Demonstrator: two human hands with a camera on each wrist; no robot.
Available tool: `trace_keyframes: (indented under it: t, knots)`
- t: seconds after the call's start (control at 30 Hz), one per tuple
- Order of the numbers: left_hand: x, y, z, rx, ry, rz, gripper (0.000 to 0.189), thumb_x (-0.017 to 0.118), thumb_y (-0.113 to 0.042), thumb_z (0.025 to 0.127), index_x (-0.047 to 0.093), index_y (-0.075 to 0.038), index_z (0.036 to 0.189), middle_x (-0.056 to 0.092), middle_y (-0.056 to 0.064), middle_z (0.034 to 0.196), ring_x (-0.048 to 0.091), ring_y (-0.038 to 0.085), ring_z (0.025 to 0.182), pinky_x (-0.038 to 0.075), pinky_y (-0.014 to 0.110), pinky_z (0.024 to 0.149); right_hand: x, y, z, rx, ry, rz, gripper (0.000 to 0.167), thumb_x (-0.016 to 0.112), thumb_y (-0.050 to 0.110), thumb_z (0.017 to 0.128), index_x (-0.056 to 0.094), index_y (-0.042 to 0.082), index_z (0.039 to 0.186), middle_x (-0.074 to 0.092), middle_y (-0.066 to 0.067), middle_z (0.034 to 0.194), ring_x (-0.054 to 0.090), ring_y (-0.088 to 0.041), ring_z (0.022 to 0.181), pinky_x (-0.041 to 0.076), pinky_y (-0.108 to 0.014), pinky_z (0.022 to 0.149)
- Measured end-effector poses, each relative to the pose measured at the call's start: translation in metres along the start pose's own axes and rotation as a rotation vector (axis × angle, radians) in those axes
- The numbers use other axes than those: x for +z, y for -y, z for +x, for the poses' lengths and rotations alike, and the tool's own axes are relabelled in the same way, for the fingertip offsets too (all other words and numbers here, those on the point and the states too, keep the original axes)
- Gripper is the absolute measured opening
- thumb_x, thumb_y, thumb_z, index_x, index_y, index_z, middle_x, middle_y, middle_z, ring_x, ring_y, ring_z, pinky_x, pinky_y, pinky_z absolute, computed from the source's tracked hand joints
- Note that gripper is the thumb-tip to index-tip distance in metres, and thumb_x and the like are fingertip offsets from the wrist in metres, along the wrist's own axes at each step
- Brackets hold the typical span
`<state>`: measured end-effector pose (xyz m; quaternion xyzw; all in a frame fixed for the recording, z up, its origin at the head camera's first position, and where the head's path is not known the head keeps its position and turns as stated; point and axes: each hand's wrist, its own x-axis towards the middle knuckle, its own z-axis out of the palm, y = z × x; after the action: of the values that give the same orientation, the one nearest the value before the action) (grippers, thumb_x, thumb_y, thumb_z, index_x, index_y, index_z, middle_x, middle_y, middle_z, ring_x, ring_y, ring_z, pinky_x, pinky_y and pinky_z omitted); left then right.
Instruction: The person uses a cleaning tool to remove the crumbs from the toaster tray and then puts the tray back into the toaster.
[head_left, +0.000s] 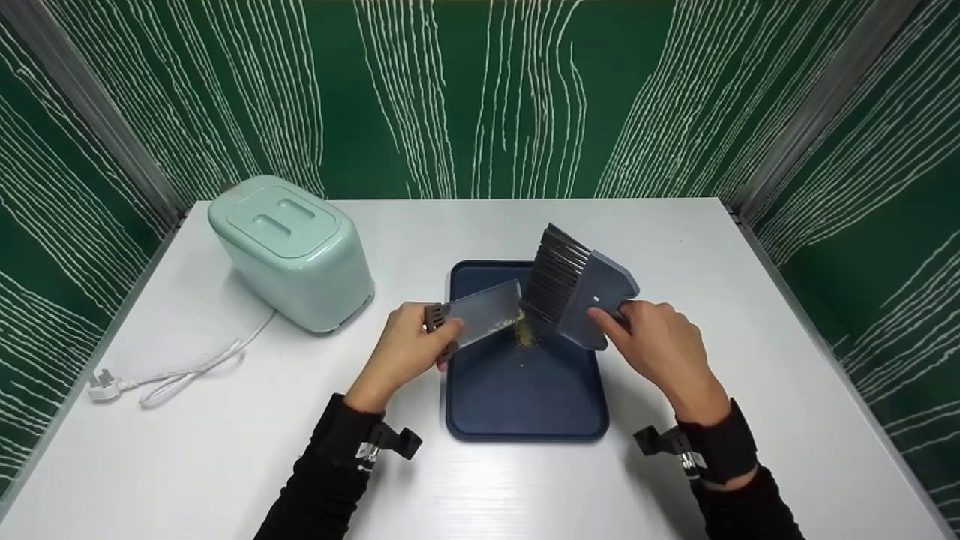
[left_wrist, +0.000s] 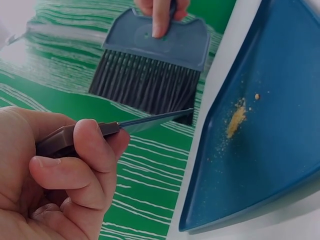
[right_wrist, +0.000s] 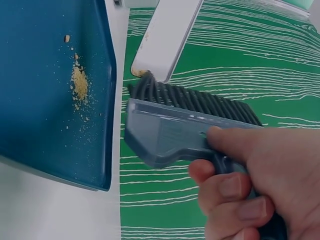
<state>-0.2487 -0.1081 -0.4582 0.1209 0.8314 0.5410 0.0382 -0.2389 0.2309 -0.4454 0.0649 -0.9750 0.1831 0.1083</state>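
Observation:
My left hand [head_left: 414, 341] pinches the dark slotted end of a toaster crumb tray [head_left: 484, 309], thumb on top. The crumb tray is held tilted above a navy tray [head_left: 525, 405], and some crumbs cling near its far end. My right hand [head_left: 660, 341] grips a hand brush [head_left: 596, 300] by its handle, forefinger or thumb along the blue-grey head. Its dark bristles [right_wrist: 200, 102] meet or nearly meet the crumb tray's end in the right wrist view. A small heap of yellowish crumbs [left_wrist: 236, 122] lies on the navy tray beneath.
A mint-green toaster [head_left: 300, 247] stands at the left back of the white table [head_left: 240, 457]. Its white cord and plug [head_left: 105, 386] lie on the table at the far left. Green walls [head_left: 495, 97] with white lines enclose the back and sides.

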Motion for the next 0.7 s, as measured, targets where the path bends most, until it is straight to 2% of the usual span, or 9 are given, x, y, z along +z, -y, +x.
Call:
trace_keyframes:
  t: [0.2,0.4,0.53,0.6,0.7]
  knots:
    - [0.0,0.001,0.0,0.012,-0.006,0.023,0.032,0.066,-0.019,0.1,0.067,-0.01,0.07,0.062,-0.005,0.051,0.064,0.014,0.048,0.034,0.022,0.05,-0.009,-0.003,-0.002,0.001,0.03,-0.008,0.056,0.066,0.048,0.105,0.047,0.015,0.064,0.041,0.0,0.058,0.049,-0.02,0.054,0.029,-0.032,0.048]
    - [0.0,0.001,-0.001,0.014,-0.012,0.036,0.032,0.066,-0.019,0.101,0.066,-0.01,0.07,0.063,-0.004,0.052,0.069,0.028,0.053,0.033,0.022,0.051,-0.019,-0.002,-0.003,0.019,0.026,0.011,0.059,0.065,0.052,0.105,0.044,0.016,0.063,0.039,0.002,0.058,0.048,-0.021,0.054,0.029,-0.033,0.049]
    - [0.0,0.0,-0.001,0.012,-0.011,0.039,0.032,0.067,-0.019,0.102,0.067,-0.01,0.071,0.062,-0.004,0.053,0.07,0.035,0.056,0.034,0.022,0.051,-0.022,0.003,-0.004,0.034,0.05,0.064,0.061,0.064,0.054,0.104,0.042,0.017,0.062,0.036,0.004,0.059,0.044,-0.019,0.055,0.029,-0.032,0.051]
    - [-0.001,0.0,-0.001,0.011,-0.011,0.038,0.031,0.067,-0.019,0.101,0.067,-0.01,0.072,0.062,-0.005,0.052,0.071,0.04,0.059,0.034,0.022,0.051,-0.023,0.006,-0.004,0.03,0.07,0.103,0.06,0.064,0.055,0.105,0.046,0.017,0.062,0.041,0.004,0.058,0.045,-0.017,0.055,0.029,-0.031,0.052]
    - [0.0,0.0,-0.001,0.013,-0.012,0.039,0.031,0.067,-0.019,0.101,0.067,-0.011,0.071,0.062,-0.006,0.052,0.07,0.036,0.056,0.034,0.022,0.051,-0.022,0.012,-0.006,0.007,0.103,0.157,0.057,0.064,0.055,0.105,0.053,0.017,0.063,0.051,0.003,0.058,0.047,-0.016,0.055,0.031,-0.03,0.054]
